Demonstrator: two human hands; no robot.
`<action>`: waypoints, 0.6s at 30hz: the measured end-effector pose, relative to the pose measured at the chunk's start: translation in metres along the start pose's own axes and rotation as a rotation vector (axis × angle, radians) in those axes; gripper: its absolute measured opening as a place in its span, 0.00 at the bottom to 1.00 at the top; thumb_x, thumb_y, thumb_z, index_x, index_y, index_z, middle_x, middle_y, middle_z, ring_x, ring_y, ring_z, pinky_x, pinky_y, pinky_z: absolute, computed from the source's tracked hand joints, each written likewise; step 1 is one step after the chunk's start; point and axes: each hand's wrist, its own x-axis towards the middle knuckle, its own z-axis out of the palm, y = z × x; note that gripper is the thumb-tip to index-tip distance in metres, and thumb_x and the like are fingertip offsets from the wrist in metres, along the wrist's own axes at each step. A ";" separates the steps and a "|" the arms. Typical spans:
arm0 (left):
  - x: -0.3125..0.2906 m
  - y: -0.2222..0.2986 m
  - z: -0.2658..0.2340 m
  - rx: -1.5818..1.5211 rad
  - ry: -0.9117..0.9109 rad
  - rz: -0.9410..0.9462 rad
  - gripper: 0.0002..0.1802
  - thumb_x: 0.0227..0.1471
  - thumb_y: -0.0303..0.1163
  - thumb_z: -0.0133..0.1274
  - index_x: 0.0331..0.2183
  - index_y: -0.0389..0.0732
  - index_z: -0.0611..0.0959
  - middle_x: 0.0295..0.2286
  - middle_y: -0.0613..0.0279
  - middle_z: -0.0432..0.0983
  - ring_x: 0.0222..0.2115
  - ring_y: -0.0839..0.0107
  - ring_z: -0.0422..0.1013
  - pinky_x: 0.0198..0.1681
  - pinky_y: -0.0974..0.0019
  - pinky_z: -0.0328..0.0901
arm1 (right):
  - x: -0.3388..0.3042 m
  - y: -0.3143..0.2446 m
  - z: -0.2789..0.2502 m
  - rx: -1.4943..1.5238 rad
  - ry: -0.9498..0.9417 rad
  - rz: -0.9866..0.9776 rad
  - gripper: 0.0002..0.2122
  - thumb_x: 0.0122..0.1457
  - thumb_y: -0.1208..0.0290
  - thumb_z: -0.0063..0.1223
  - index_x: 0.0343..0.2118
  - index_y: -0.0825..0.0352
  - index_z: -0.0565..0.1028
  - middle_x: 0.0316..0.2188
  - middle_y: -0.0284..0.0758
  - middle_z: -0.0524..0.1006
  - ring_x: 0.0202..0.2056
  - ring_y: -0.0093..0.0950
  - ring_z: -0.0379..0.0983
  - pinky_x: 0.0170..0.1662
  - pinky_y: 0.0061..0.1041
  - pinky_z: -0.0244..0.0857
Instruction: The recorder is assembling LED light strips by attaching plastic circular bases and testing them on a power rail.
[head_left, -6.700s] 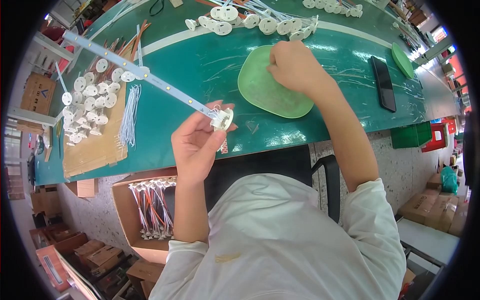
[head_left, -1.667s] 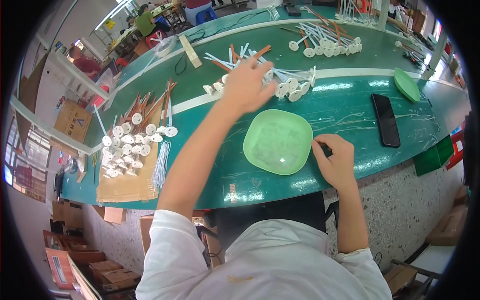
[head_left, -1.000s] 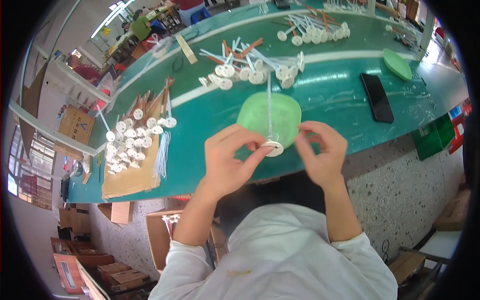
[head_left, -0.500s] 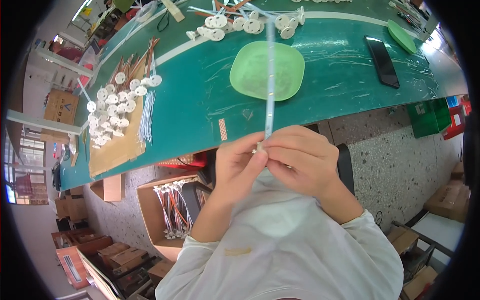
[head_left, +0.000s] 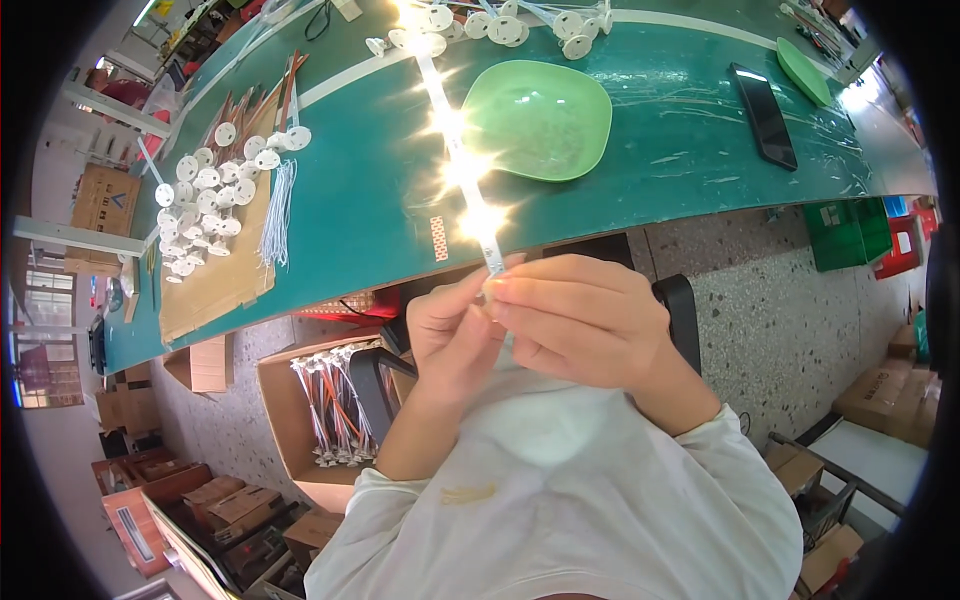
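A lit LED strip (head_left: 461, 150) rises from my fingertips, its lamps glowing warm white along its length. Its far end reaches over the white round pieces at the back of the table. My left hand (head_left: 450, 335) is closed, thumb and fingers pinching the strip's near end. Beside it my right hand (head_left: 590, 320) is also closed, its fingertips gripping the same end. A small pale part shows between the fingertips, mostly hidden. Just beyond my hands, to the right of the strip, lies a shallow green dish (head_left: 545, 125).
White round pieces (head_left: 210, 205) with wires lie on a cardboard sheet (head_left: 195, 305) at left; more pieces (head_left: 575, 35) lie at the back. A black phone (head_left: 763, 115) rests at right. Below the table edge, a cardboard box (head_left: 285, 430) holds wired parts beside a black armrest (head_left: 375, 395).
The LED strip, unlit before, is now glowing. It has tilted to the left, away from over the green dish. Both hands have shifted slightly left.
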 end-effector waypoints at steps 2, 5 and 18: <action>0.001 0.005 -0.006 -0.078 -0.006 -0.021 0.30 0.60 0.37 0.51 0.54 0.22 0.68 0.50 0.44 0.71 0.50 0.60 0.70 0.54 0.57 0.65 | 0.005 0.005 -0.001 0.062 -0.029 0.046 0.12 0.38 0.86 0.59 0.31 0.76 0.79 0.33 0.43 0.80 0.33 0.38 0.80 0.36 0.30 0.77; -0.002 0.006 -0.012 -0.098 -0.019 -0.003 0.29 0.59 0.35 0.52 0.54 0.22 0.68 0.50 0.43 0.71 0.50 0.60 0.70 0.54 0.58 0.65 | 0.007 0.008 0.000 0.167 -0.087 0.019 0.12 0.38 0.85 0.58 0.31 0.76 0.80 0.34 0.44 0.80 0.33 0.38 0.80 0.37 0.31 0.77; 0.057 0.025 -0.042 0.023 0.121 0.222 0.24 0.58 0.27 0.52 0.53 0.25 0.70 0.48 0.45 0.72 0.50 0.54 0.70 0.55 0.55 0.65 | 0.056 0.072 -0.011 -0.183 -0.193 0.405 0.06 0.50 0.80 0.59 0.33 0.69 0.80 0.29 0.37 0.81 0.29 0.31 0.78 0.35 0.24 0.72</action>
